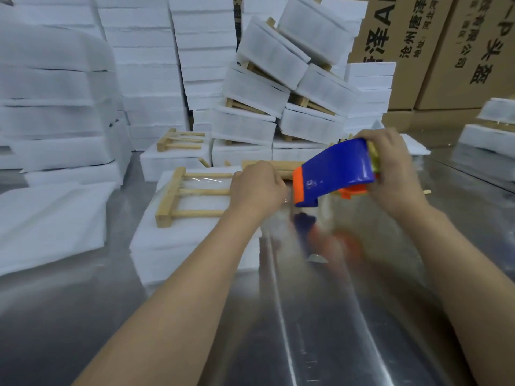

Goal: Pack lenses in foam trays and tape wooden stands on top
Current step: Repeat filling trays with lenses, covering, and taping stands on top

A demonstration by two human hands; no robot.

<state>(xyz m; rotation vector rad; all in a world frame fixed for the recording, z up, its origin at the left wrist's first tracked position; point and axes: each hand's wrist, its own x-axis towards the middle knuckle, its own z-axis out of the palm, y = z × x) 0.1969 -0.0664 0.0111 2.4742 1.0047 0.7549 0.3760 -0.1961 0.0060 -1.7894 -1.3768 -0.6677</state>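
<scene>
A white foam tray (pixel 178 240) lies on the metal table in front of me, with a wooden stand (pixel 192 195) flat on its top. A strip of clear tape runs across the stand. My left hand (pixel 257 188) is curled over the stand's right end, covering it. My right hand (pixel 395 169) grips a blue and orange tape dispenser (pixel 334 172), raised just right of the tray with its orange nose close to my left hand. No lenses are visible.
A shiny metal table (pixel 320 316) fills the foreground. Loose foam sheets (pixel 53 221) lie at left. Another tray with a stand (pixel 178 151) sits behind. Tall foam stacks (pixel 147 68), a tilted pile of finished packs (pixel 281 87) and cardboard boxes (pixel 446 48) fill the back.
</scene>
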